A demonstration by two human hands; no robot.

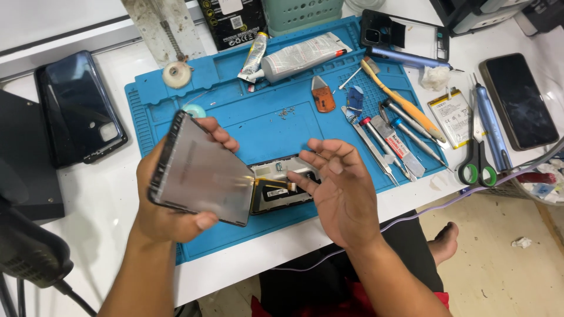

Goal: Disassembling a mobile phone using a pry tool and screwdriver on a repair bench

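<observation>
Our left hand (167, 205) gripped a flat, matte-grey screen panel (200, 170), tilted, hiding part of the opened phone (282, 188) on the ribbed blue mat (264, 123). Our right hand (341, 194) hovered open, holding nothing.

Bright, even overhead light; soft shadows lie beneath the hands on the blue mat (270, 126). Pale glare washes the held screen panel (202, 173). Wide-angle bending at edges; focus sharp.
</observation>
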